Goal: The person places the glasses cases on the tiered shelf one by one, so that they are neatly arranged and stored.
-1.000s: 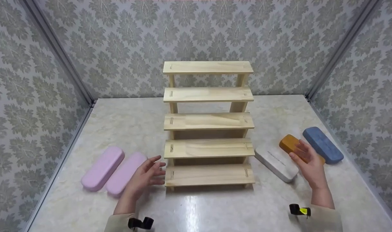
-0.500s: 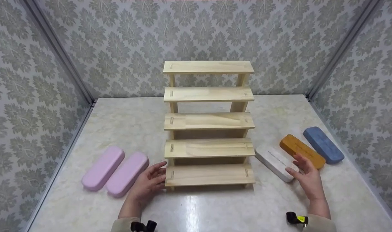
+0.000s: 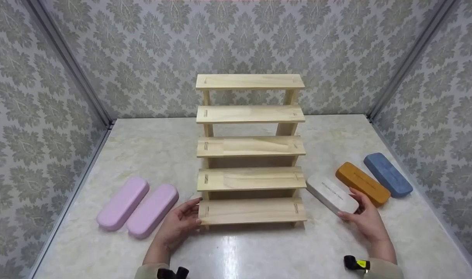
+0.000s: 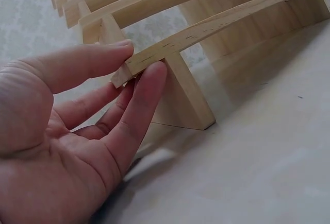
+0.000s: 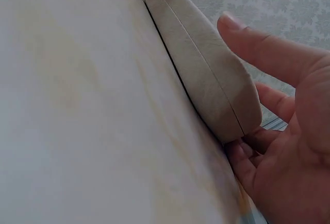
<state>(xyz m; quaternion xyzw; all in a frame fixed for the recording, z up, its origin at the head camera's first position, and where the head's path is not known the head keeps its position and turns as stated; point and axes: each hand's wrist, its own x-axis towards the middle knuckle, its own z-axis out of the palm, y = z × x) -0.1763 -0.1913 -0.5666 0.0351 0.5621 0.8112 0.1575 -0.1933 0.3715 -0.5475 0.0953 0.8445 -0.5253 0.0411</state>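
Note:
A stepped wooden display rack (image 3: 251,178) stands in the middle of the head view. My left hand (image 3: 177,224) holds the left end of its bottom step; in the left wrist view, thumb and fingers pinch the board end (image 4: 147,59). On the right lies a white glasses case (image 3: 331,193), slanting towards the rack. My right hand (image 3: 369,223) grips its near end, thumb at one side and fingers round the other. The right wrist view has the case (image 5: 201,64) resting on the table, with some fingertips hidden behind and below its end.
Two pink glasses cases (image 3: 123,203) lie side by side on the left. An orange case (image 3: 362,184) and a blue case (image 3: 389,174) lie just beyond my right hand. Patterned walls (image 3: 251,38) enclose the marbled table (image 3: 154,147) at the back and sides.
My right hand has come down and left from above the orange case onto the white case's near end. My left hand has closed its thumb and fingers on the bottom step.

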